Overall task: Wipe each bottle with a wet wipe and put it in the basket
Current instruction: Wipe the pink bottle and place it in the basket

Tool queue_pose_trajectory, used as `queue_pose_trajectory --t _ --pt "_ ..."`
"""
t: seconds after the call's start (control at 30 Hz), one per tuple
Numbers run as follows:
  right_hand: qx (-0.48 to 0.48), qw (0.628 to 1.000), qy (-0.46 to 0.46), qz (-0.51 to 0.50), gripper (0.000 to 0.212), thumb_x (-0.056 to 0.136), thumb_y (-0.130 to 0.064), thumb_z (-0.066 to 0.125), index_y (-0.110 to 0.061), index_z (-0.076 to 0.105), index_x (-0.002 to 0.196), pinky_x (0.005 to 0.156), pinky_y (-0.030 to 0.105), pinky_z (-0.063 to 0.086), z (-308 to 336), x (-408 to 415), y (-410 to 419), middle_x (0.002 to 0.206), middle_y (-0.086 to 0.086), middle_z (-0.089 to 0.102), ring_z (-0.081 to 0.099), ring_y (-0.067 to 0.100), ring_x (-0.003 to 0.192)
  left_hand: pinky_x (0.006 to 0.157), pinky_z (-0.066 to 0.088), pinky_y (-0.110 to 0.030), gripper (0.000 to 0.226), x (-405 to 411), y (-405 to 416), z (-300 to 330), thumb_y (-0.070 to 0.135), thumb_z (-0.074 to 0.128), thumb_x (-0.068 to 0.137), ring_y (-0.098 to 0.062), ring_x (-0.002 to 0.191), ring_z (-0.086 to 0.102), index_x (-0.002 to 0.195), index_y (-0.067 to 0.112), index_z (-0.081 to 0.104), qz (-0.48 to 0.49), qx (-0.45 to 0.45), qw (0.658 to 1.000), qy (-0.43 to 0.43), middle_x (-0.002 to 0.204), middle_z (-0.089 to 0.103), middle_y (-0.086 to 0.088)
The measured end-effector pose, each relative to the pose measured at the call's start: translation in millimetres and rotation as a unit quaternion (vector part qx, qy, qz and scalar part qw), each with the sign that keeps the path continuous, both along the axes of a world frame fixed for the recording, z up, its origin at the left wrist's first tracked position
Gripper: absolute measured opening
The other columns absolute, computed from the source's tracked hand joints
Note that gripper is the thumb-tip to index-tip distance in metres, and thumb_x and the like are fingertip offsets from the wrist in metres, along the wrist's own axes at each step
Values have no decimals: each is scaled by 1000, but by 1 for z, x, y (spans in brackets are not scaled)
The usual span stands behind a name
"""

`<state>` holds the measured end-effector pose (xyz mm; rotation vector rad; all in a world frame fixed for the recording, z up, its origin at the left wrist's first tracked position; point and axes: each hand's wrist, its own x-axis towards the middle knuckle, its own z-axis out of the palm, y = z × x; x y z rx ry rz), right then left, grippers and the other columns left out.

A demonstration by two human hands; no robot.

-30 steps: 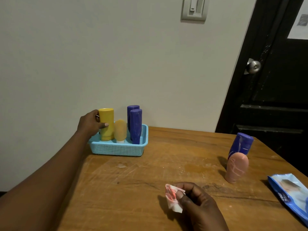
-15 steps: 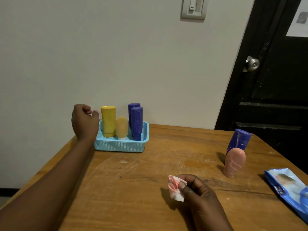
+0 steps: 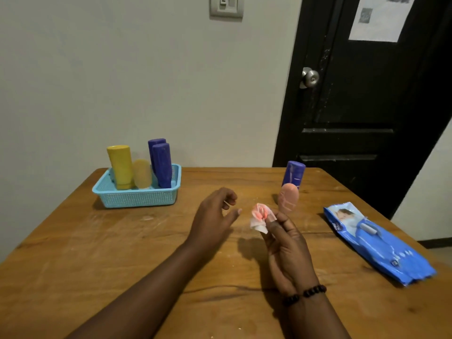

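Observation:
A light blue basket (image 3: 137, 198) stands at the table's back left, holding a yellow bottle (image 3: 120, 167), a small pale yellow bottle (image 3: 142, 174) and two purple bottles (image 3: 162, 165). On the table at the right stand a pink bottle (image 3: 288, 200) and, right behind it, a purple bottle (image 3: 293, 173). My right hand (image 3: 285, 248) pinches a crumpled wet wipe (image 3: 260, 217) stained pink, just left of the pink bottle. My left hand (image 3: 214, 216) hovers empty over the table's middle with relaxed fingers, a short gap from the wipe.
A blue pack of wet wipes (image 3: 376, 243) lies near the wooden table's (image 3: 97, 253) right edge. A grey wall stands behind the table. A black door with a metal knob (image 3: 310, 77) is at the back right.
My left hand left the yellow bottle in the basket and came back right to the table's middle near the wipe. My right hand has lifted the wipe slightly.

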<state>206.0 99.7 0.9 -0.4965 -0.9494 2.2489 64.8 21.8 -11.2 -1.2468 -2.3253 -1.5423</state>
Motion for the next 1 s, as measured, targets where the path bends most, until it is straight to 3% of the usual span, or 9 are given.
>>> queue_pose_trajectory --t 0.13,0.2,0.33,0.47,0.53,0.6,0.7,0.8,1.0 --pt "-31 999 6 -31 26 88 -3 57 -7 66 112 86 36 55 3 16 19 108 13 72 70 22 95 75 46 -18 36 19 47 -3 22 78 83 -8 103 57 108 33 54 -27 -39 997 -63 115 60 12" --pt "-54 997 7 -56 23 91 -3 56 -5 66 111 89 34 53 3 21 27 110 17 71 68 21 95 78 48 -20 43 25 68 -4 24 80 82 -10 109 55 116 31 54 -29 -54 995 -84 123 58 11" --pt "-103 990 23 -98 26 88 -14 63 -3 67 111 98 35 50 -1 30 41 114 15 70 66 21 109 64 41 -12 57 31 97 -9 26 83 78 -8 108 52 125 27 51 -30 -63 989 -133 130 53 11" --pt "-106 988 16 -114 25 88 -16 64 -7 68 110 86 30 55 -5 37 53 111 11 71 67 18 106 74 50 -23 64 32 116 -17 35 87 72 -10 108 54 122 30 48 -19 -61 987 -148 126 52 12" --pt "-99 988 10 -114 23 88 -12 63 -6 69 110 81 27 56 -7 39 57 108 10 73 69 16 101 80 56 -33 57 33 126 -22 34 86 73 -11 105 58 116 34 49 -9 -60 989 -138 122 56 15" --pt "-96 988 0 -117 26 89 -11 62 -4 68 113 88 29 53 -10 42 60 110 10 72 67 17 105 77 60 -39 46 35 133 -27 30 85 74 -9 96 63 106 38 52 -7 -35 990 -138 114 60 17" --pt "-101 987 -13 -124 25 90 -10 62 -4 68 113 90 32 51 -15 44 63 110 9 72 65 19 108 70 61 -39 36 34 136 -31 26 83 75 -6 84 62 98 38 57 7 -10 991 -137 101 62 16" --pt "-106 986 -15 -131 24 89 -8 62 -3 68 111 89 32 51 -17 44 66 107 10 73 65 20 107 75 60 -39 33 32 137 -36 26 81 76 -5 89 59 102 34 62 -7 -2 992 -130 102 60 15" --pt "-86 987 -24 -134 26 89 -12 62 -7 67 114 98 42 50 -23 46 70 110 11 72 66 24 107 74 63 -45 25 40 115 -20 19 67 92 -15 96 66 112 29 55 -73 67 952 -289 115 62 6"
